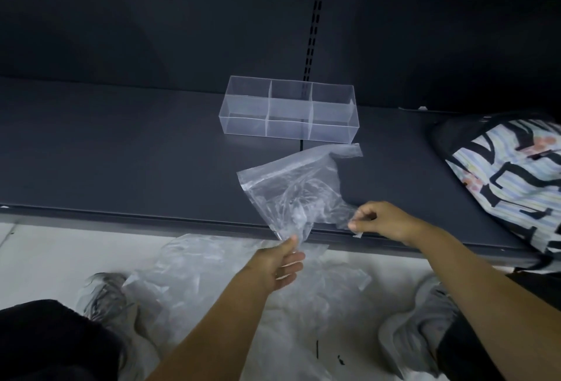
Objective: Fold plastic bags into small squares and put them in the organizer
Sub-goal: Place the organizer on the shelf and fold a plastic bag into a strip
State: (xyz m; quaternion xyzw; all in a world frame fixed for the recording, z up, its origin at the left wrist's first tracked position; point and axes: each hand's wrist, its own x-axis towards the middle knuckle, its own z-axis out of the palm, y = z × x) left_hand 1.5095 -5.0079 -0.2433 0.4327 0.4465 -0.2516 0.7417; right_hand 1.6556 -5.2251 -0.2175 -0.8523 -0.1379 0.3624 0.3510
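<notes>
One held bag point(291, 189), organizer point(288, 113) behind, tote point(510, 174) alongside

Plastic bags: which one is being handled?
The clear plastic bag over the dark shelf's front edge, pinched by the left hand and right hand. The other bags lie piled on the floor below.

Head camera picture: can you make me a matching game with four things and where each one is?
Things:
1 organizer
2 plastic bag
3 bag pile
4 patterned bag

Places:
A on the floor
B right end of the shelf
C pinched by left hand and right hand
D middle of the shelf, empty

Pairs: 1-D, 2-C, 3-A, 4-B
</notes>
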